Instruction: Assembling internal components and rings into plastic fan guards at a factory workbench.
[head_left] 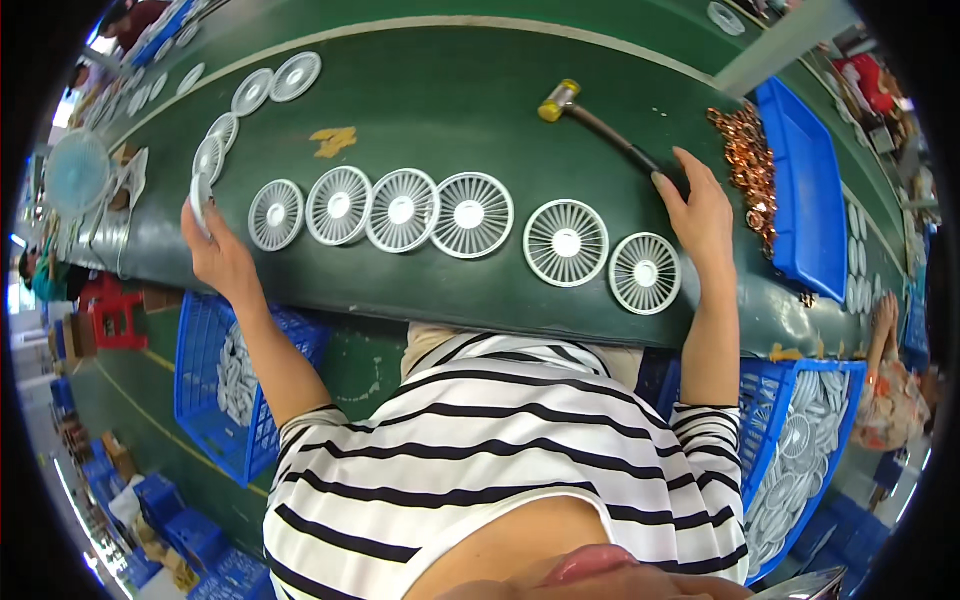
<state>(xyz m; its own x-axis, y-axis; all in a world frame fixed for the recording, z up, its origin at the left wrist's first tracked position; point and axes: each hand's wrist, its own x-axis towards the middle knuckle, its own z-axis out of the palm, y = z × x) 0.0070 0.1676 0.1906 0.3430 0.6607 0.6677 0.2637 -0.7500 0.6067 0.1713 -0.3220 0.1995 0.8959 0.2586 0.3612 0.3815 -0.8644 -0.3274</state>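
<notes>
My left hand holds a white round fan grille on edge at the left end of the green belt. A row of several white slatted grilles lies flat along the belt's near side, from one beside my left hand to one by my right wrist. My right hand rests on the black handle of a mallet with a yellow head, which lies on the belt.
A pile of copper rings lies beside a blue tray at the right. More grilles trail off along the belt to the far left. Blue crates of grilles stand at my left and my right. Another person works at the right.
</notes>
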